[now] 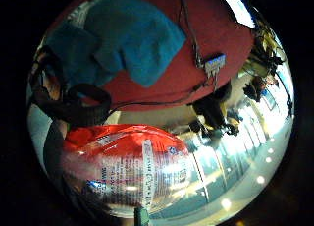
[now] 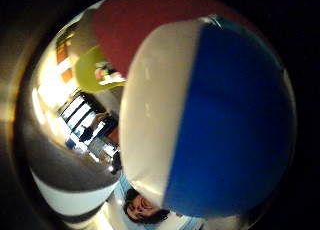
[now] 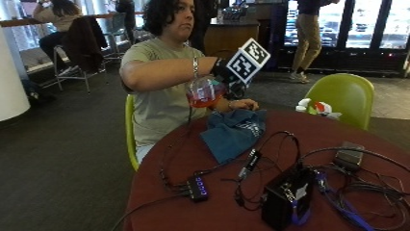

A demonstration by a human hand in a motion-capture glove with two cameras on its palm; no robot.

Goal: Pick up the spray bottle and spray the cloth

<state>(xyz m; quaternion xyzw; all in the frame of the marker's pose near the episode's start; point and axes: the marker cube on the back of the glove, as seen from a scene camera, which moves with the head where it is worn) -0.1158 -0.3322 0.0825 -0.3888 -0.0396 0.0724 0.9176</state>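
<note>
The gloved right hand (image 3: 224,72) is wrapped around the spray bottle (image 3: 205,91), holding it up in the air. Below that hand the blue cloth (image 3: 232,132) lies crumpled on the red table (image 3: 192,211), with the bare hand (image 3: 242,104) resting at its far edge.

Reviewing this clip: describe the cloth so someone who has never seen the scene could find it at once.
Start at the round dark-red table and go to the edge nearest the seated person. The cloth lies crumpled there, below the raised spray bottle. It is the only soft teal thing among black cables and boxes.
</note>
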